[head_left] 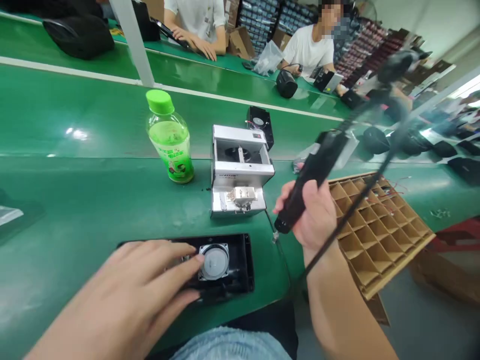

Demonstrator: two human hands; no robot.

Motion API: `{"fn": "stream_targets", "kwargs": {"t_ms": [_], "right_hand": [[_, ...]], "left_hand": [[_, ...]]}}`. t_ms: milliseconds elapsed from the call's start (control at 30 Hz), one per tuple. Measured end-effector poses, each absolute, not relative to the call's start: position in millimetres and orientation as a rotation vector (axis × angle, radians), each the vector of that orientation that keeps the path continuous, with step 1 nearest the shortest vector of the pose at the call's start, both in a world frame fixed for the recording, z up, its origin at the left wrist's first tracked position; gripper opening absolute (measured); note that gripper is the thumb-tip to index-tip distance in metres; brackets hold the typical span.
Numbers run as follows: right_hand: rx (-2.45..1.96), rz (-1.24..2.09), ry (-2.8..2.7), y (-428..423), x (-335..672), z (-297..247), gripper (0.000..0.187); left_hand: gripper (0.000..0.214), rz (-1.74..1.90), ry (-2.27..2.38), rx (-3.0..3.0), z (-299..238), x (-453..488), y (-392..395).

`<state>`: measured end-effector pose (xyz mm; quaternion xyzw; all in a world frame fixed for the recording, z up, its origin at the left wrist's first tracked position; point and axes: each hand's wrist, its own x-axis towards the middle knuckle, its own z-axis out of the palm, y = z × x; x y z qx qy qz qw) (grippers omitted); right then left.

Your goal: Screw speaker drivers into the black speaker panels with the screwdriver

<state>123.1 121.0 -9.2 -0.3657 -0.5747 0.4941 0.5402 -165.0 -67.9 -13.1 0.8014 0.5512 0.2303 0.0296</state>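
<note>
Black plastic panel lies flat at the near edge of the green surface, with a round silver speaker driver in a square metal frame seated in its middle. No writing readable on either. Left hand lies palm down on the panel's left part, fingers spread, and one fingertip touches the driver's left edge. Right hand is wrapped tight around a black electric screwdriver, held tilted. Its bit points down, just right of the panel's top right corner and probably clear of it, though blur makes that hard to confirm. A thin black cable crosses behind the right wrist. Just behind the panel stands a boxy silver metal screw feeder; its front carries a dark printed brand line, too blurred to read. Left of it stands a clear plastic bottle of green drink with a bright green cap, label print too small to read. Behind the feeder is a small black fan. A brown cardboard grid tray sits to the right, tilted off the surface edge. Two people in white shirts sit across.
</note>
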Motion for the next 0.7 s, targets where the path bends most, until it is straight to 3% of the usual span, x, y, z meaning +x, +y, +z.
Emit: {"fn": "stream_targets", "kwargs": {"t_ms": [167,267,500,700], "right_hand": [[-0.649,1.159,-1.303,106,101,45,0.063],[-0.450,1.106,-1.278,112,75,65,0.066],[-0.184,1.085,-1.496,131,35,45,0.070],[-0.307,1.063,-1.465,125,39,38,0.075]], "left_hand": [[0.014,0.680,1.650,2.584,-17,-128,-42],[0.010,0.569,1.698,2.494,-22,-129,-38],[0.007,0.523,1.714,2.250,-28,-130,-40],[0.011,0.494,1.683,2.213,-24,-125,-39]]}}
